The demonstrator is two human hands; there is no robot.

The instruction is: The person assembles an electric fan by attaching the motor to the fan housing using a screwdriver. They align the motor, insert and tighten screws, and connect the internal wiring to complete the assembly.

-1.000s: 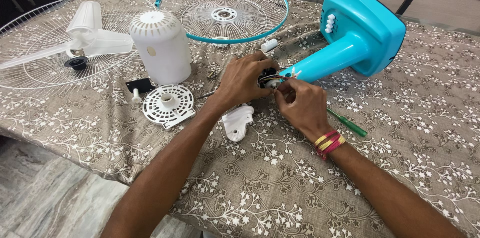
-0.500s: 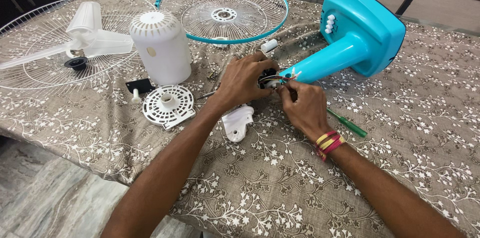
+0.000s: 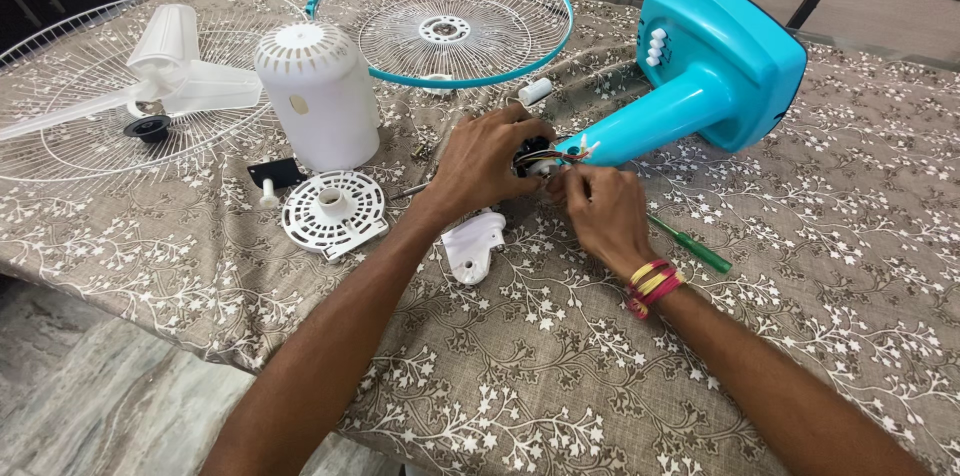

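Note:
A turquoise fan stand (image 3: 700, 76) lies on its side on the cloth-covered table (image 3: 820, 266), its neck pointing toward me. My left hand (image 3: 485, 161) grips the dark motor part with coloured wires (image 3: 540, 154) at the neck's end. Just to its right, my right hand (image 3: 598, 208) pinches the wires at that same spot; red and yellow threads circle its wrist. What lies under my fingers is hidden.
A green screwdriver (image 3: 692, 246) lies right of my right hand. A white bracket (image 3: 472, 244), a round vented white plate (image 3: 332, 210), a white motor cover (image 3: 318, 106), a turquoise-rimmed grille (image 3: 440, 26) and white blades (image 3: 170, 71) on another grille lie to the left.
My right hand has shifted slightly left and closer to the wires. The left hand keeps its grip and the view has barely moved.

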